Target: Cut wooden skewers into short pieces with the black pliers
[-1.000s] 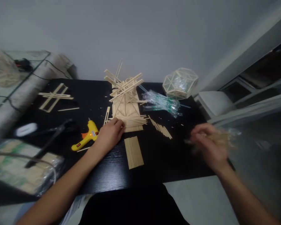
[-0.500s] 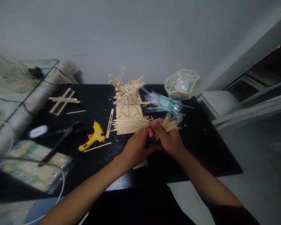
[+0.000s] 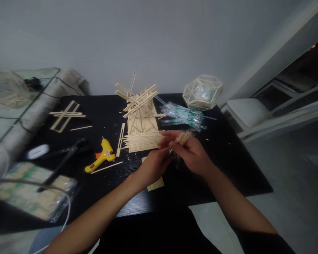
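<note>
A bundle of thin wooden sticks [image 3: 183,138], partly in clear plastic, is held above the black table in front of me. My right hand [image 3: 193,153] wraps round it, the stick ends showing past the thumb. At the bundle's lower end, my left hand [image 3: 157,164] is closed, its fingertips meeting the right hand; part of its grip is hidden. Behind the hands, loose sticks [image 3: 140,140] lie across a flat mat of sticks [image 3: 141,124]. A small stick panel [image 3: 155,184] lies partly under my left hand.
Left of the hands sits a yellow glue gun [image 3: 102,156]. A pair of dark pliers [image 3: 69,155] and a packet of sticks [image 3: 34,190] lie further left. Clear wrappers [image 3: 184,116] and a polyhedral stick frame [image 3: 203,93] are at the back right. A white cable [image 3: 69,203] crosses the front left.
The bundle has tipped and shifted slightly left in my hands, with less of its length showing. My right fingers have stretched out to the left. The view has turned a little.
</note>
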Available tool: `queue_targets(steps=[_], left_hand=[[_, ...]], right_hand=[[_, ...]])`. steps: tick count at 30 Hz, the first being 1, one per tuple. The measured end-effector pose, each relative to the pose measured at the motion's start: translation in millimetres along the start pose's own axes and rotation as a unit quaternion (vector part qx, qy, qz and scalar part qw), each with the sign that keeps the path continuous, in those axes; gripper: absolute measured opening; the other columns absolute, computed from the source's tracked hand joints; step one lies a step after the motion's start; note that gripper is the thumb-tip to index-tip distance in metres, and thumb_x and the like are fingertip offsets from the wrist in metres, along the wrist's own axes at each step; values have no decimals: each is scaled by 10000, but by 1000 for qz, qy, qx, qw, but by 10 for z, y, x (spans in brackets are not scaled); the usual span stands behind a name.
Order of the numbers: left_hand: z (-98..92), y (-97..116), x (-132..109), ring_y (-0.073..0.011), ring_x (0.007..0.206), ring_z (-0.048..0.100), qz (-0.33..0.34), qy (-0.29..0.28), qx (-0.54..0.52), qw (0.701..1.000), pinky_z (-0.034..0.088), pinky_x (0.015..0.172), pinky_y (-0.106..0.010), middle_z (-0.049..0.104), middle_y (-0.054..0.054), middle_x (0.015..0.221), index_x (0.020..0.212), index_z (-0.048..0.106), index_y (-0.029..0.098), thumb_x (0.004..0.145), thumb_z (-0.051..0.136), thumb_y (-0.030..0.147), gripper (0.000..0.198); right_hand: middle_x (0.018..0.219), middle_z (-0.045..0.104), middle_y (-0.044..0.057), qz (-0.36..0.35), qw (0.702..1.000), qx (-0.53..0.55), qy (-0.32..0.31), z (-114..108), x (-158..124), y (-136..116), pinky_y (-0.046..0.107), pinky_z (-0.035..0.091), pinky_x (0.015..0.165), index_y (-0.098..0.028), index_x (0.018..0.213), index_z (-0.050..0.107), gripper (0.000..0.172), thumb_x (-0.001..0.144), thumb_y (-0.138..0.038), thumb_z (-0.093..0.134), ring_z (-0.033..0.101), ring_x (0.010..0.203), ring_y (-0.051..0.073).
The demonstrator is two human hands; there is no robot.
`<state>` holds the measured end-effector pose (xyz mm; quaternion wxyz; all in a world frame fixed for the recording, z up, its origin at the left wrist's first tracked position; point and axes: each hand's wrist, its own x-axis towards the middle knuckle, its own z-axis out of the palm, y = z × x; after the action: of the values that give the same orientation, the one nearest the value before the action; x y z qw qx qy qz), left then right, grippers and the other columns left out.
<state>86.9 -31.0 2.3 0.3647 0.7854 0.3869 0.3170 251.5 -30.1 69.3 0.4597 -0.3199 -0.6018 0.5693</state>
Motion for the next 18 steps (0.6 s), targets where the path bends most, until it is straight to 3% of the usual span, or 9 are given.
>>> queue_targets(steps=[5,10,14,18], left_hand=[[-17,-8,28,-189,795,691,13,-4,-44,999,524,746,-291,754,-54,893,998,710,154,985,599,260,154],[-18,-23,26,-144,701,611,9,-15,-54,998,477,687,-258,697,-6,798,912,674,160,1007,583,316,204],[-15,2,26,-138,713,598,9,-17,-58,998,460,687,-252,670,1,787,860,637,170,1041,523,352,281],[-17,30,29,-158,787,641,14,-28,-48,998,488,746,-269,705,-22,857,913,662,171,1050,505,311,251]], right_hand=[[1276,743,75,-9,999,-37,-16,26,-62,-30,426,499,1125,-265,1382,630,335,1068,-346,547,694,1201,214],[1357,702,61,-42,998,-19,40,52,-109,-15,436,497,1147,-314,1470,547,402,1069,-347,546,657,1282,223],[1233,767,60,-25,995,-37,87,54,-133,-7,434,560,1083,-292,1347,662,317,1050,-370,582,723,1182,235],[1129,805,68,-12,996,-16,93,39,-131,11,456,626,985,-252,1223,745,254,1001,-349,668,783,1040,249]])
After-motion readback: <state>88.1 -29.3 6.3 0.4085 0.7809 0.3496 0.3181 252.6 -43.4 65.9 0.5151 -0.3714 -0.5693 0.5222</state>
